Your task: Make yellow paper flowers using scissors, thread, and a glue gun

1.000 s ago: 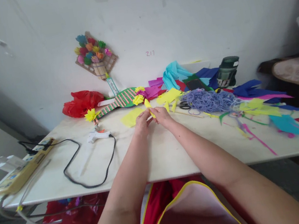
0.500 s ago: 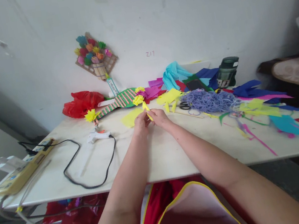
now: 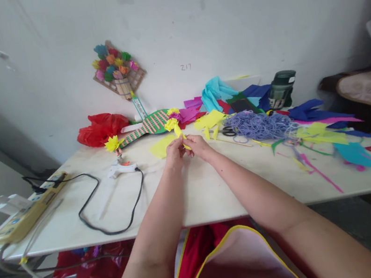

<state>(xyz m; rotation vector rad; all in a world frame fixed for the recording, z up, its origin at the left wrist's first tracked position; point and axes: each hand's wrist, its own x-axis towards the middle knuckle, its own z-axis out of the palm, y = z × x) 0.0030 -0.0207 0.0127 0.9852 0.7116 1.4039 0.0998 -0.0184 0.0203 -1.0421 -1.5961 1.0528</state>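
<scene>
My left hand (image 3: 175,152) and my right hand (image 3: 198,146) meet over the middle of the table, fingertips pinched together on a small strip of yellow crepe paper (image 3: 178,132). The strip's upper end sticks up beyond the fingers; its lower part is partly hidden by them. Just behind and left of my hands lies a flat yellow paper sheet (image 3: 159,147). Beyond them rests a green decorated piece with pink strips (image 3: 156,121), with yellow paper flowers (image 3: 113,143) at its ends and a purple one beside the yellow at its right.
A white glue gun (image 3: 119,170) with a looping black cord lies left, near a yellow power strip (image 3: 34,212). To the right are black-handled scissors (image 3: 229,131), tangled purple string (image 3: 261,125), coloured paper scraps and a dark green bottle (image 3: 282,89). Red plastic (image 3: 101,128) lies at the back.
The yellow crepe paper strip has shifted slightly in my fingers, its upper end now lower and more bunched. My hands stay in nearly the same place.
</scene>
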